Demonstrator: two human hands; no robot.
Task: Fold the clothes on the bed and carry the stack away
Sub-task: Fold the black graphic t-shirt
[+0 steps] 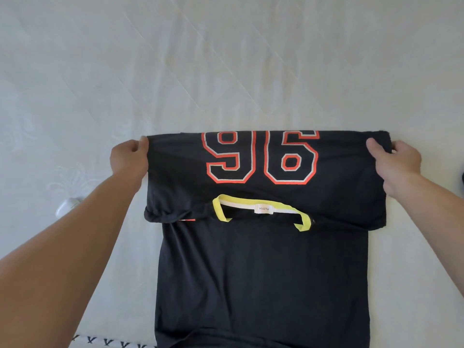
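Item: black T-shirt (263, 272), laid on the bed (226, 59), running from mid-frame down past the lower edge. Upper portion doubled over toward the person, forming a wider band across the body of the garment. Folded band bears the number 96 (261, 156) in orange-and-white outline, its top cut off at the fold line. Yellow collar (261, 212) with a white inner strip and a small white label lies at the near edge of the band. Left hand (129, 159) pinches the far left corner of the fold, fingers curled on the cloth. Right hand (396, 164) grips the far right corner, thumb on top, fingers tucked behind the edge. Bed covering: white, quilted in diagonal lines. Small white object (66, 205) beside the left forearm, not identifiable. Dark patterned strip (110, 342) at the lower left edge.
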